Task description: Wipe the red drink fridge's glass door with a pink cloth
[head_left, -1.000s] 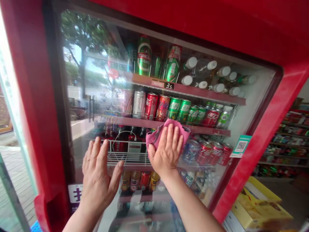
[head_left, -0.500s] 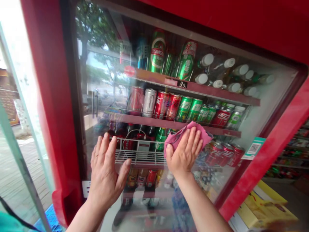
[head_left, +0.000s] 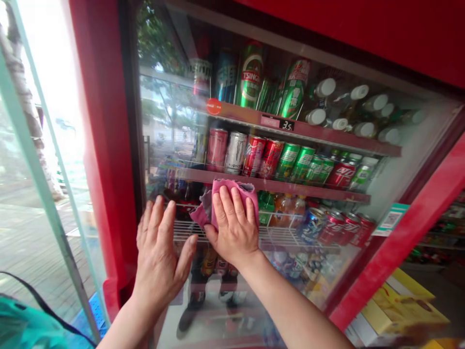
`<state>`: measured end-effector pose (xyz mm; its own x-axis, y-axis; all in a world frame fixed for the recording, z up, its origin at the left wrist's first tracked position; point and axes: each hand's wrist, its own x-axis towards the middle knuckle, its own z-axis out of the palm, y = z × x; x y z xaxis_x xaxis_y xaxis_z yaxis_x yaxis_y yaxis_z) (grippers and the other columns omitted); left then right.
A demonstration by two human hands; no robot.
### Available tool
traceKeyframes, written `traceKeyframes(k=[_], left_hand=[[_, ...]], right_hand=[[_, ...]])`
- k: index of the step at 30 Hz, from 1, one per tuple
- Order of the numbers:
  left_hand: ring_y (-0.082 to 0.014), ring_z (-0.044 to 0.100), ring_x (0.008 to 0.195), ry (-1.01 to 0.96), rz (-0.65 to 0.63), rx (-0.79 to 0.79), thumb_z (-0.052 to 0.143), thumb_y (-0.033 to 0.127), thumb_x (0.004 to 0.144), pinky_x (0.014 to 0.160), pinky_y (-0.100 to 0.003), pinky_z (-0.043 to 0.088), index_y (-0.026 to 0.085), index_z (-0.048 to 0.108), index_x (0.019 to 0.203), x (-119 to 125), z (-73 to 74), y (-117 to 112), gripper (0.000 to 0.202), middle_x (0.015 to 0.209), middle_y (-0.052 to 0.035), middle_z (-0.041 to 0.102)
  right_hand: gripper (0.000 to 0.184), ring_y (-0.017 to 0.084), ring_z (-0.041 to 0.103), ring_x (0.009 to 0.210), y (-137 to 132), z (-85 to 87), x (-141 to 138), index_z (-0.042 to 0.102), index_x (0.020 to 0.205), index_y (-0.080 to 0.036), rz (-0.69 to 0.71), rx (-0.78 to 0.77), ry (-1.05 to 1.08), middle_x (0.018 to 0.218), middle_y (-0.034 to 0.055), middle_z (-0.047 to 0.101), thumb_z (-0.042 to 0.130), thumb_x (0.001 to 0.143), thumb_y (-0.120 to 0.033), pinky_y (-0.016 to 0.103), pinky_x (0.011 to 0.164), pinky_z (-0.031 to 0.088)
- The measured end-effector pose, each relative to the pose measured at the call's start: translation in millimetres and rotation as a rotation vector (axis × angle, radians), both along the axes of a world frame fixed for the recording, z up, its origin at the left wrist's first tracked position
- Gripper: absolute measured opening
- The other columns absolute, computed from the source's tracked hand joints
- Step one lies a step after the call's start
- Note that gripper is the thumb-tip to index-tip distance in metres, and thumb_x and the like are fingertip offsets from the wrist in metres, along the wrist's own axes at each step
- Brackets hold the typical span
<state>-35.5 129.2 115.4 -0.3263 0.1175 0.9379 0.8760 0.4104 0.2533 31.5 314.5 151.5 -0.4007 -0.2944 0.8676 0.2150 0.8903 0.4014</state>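
Observation:
A pink cloth with a grey underside lies against the glass door of a red drinks fridge. My right hand presses it there with flat fingers, the thumb at its lower left edge. The cloth's left side is crumpled and folded over. To the left, my left hand has its fingers stretched out and thumb spread, with nothing in it. It is raised in front of the glass; I cannot tell whether it touches.
Behind the glass stand shelves of cans and bottles. The red door frame runs down the right side. Yellow boxes lie at the lower right. On the left are a pale green frame and a blue crate.
My right hand has slid left across the glass with the pink cloth, closer to my left hand. My left hand keeps almost the same pose. The view has shifted slightly.

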Motion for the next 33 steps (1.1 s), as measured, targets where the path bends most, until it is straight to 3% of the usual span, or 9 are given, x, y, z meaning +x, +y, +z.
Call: traceKeyframes(k=[2, 6, 10, 16, 20, 23, 26, 31, 33], left_hand=[[-0.0372, 0.018, 0.173, 0.005, -0.001, 0.001, 0.066, 0.037, 0.104, 0.140, -0.061, 0.021, 0.028, 0.020, 0.179, -1.7, 2.6, -8.9, 0.088, 0.185, -0.0138, 0.023], [-0.0366, 0.018, 0.174, 0.022, -0.013, 0.005, 0.066, 0.037, 0.104, 0.140, -0.060, 0.022, 0.025, 0.022, 0.178, -7.4, 3.7, -28.1, 0.087, 0.185, -0.0149, 0.025], [-0.0359, 0.018, 0.174, 0.039, -0.042, -0.006, 0.066, 0.035, 0.104, 0.140, -0.058, 0.026, 0.022, 0.022, 0.178, -12.4, -2.0, -39.3, 0.086, 0.185, -0.0154, 0.025], [-0.0350, 0.021, 0.173, 0.063, -0.085, -0.038, 0.066, 0.034, 0.104, 0.138, -0.057, 0.030, 0.018, 0.025, 0.177, -13.6, -17.0, -54.2, 0.085, 0.184, -0.0172, 0.026], [-0.0330, 0.024, 0.172, 0.075, -0.117, -0.038, 0.064, 0.030, 0.105, 0.138, -0.054, 0.033, 0.016, 0.025, 0.176, -8.9, -25.0, -69.0, 0.083, 0.183, -0.0188, 0.029], [-0.0318, 0.027, 0.171, 0.084, -0.153, -0.022, 0.064, 0.025, 0.104, 0.138, -0.050, 0.033, 0.013, 0.027, 0.175, -5.4, -28.3, -79.9, 0.081, 0.182, -0.0195, 0.031], [-0.0328, 0.028, 0.171, 0.101, -0.186, -0.010, 0.066, 0.022, 0.102, 0.139, -0.051, 0.031, 0.013, 0.030, 0.174, -3.7, -30.0, -87.4, 0.081, 0.180, -0.0197, 0.034], [-0.0373, 0.025, 0.171, 0.117, -0.165, -0.019, 0.069, 0.020, 0.099, 0.141, -0.059, 0.020, 0.012, 0.032, 0.174, -4.8, -34.7, -95.6, 0.083, 0.179, -0.0215, 0.037], [-0.0381, 0.024, 0.172, 0.117, -0.155, -0.019, 0.069, 0.019, 0.099, 0.141, -0.059, 0.019, 0.012, 0.032, 0.174, -7.4, -38.6, -99.6, 0.084, 0.179, -0.0215, 0.036]], right_hand=[[0.082, 0.028, 0.021, 0.173, 13.7, 6.3, 14.4, 0.017, 0.180, -0.016, -0.023, -0.010, -0.007, 0.178, 0.0110, 0.041, 0.048, 0.112, -0.050, 0.052, 0.141, 0.014], [0.087, 0.043, 0.020, 0.171, 30.5, 16.8, 22.2, 0.010, 0.179, -0.007, -0.164, -0.184, 0.213, 0.181, 0.0244, 0.028, 0.040, 0.114, -0.056, 0.068, 0.135, 0.023], [0.090, 0.046, 0.018, 0.171, -1.3, 13.3, -10.3, 0.013, 0.177, 0.000, -0.196, -0.222, 0.299, 0.180, 0.0293, 0.027, 0.037, 0.113, -0.058, 0.071, 0.132, 0.024], [0.082, 0.037, 0.014, 0.173, -65.8, -15.4, -53.4, 0.029, 0.175, -0.003, -0.074, -0.087, 0.185, 0.175, 0.0219, 0.043, 0.045, 0.112, -0.054, 0.062, 0.138, 0.015], [0.074, 0.029, 0.015, 0.174, -67.9, -38.2, -46.6, 0.042, 0.171, -0.010, 0.028, 0.030, 0.046, 0.174, 0.0128, 0.048, 0.052, 0.110, -0.051, 0.054, 0.141, 0.008], [0.071, 0.025, 0.017, 0.173, -60.9, -40.4, -37.0, 0.046, 0.169, -0.013, 0.071, 0.134, -0.068, 0.173, 0.0081, 0.050, 0.057, 0.109, -0.048, 0.049, 0.143, 0.006], [0.070, 0.025, 0.017, 0.173, -66.6, -13.5, -40.3, 0.044, 0.170, -0.012, 0.052, 0.115, -0.044, 0.175, 0.0090, 0.047, 0.057, 0.110, -0.046, 0.049, 0.143, 0.004], [0.073, 0.031, 0.016, 0.174, -105.2, 68.2, -81.5, 0.032, 0.175, -0.010, 0.050, -0.079, 0.126, 0.183, 0.0133, 0.030, 0.048, 0.112, -0.042, 0.058, 0.143, 0.006], [0.073, 0.033, 0.013, 0.175, -121.5, 81.6, -101.2, 0.025, 0.177, -0.009, 0.107, -0.148, 0.179, 0.184, 0.0141, 0.027, 0.044, 0.113, -0.039, 0.063, 0.142, 0.005]])
